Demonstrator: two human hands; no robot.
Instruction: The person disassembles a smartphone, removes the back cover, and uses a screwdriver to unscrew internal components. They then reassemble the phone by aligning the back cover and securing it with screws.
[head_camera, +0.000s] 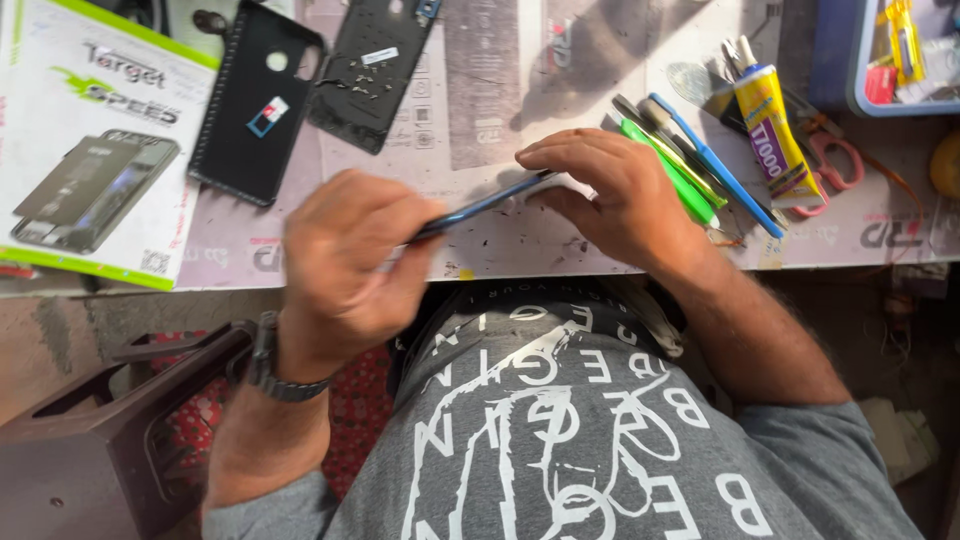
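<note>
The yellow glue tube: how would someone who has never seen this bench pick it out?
Start at the blue tray in the top right corner. Just left of it, on the work mat, lies the yellow glue tube, nozzle pointing away. Unlike the thin green and blue tools beside it, it is fat and printed.

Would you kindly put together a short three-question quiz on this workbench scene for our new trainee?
1. True or false: both hands grip the thin blue-edged phone edge-on over the work mat.
2. Which lies nearest the right hand? A) the black phone case B) the green and blue tools C) the white and green box
3. Fill in: the yellow glue tube lies beside the pink-handled ____.

Key:
1. True; the left hand holds the near end, the right hand the far end.
2. B
3. scissors
</note>
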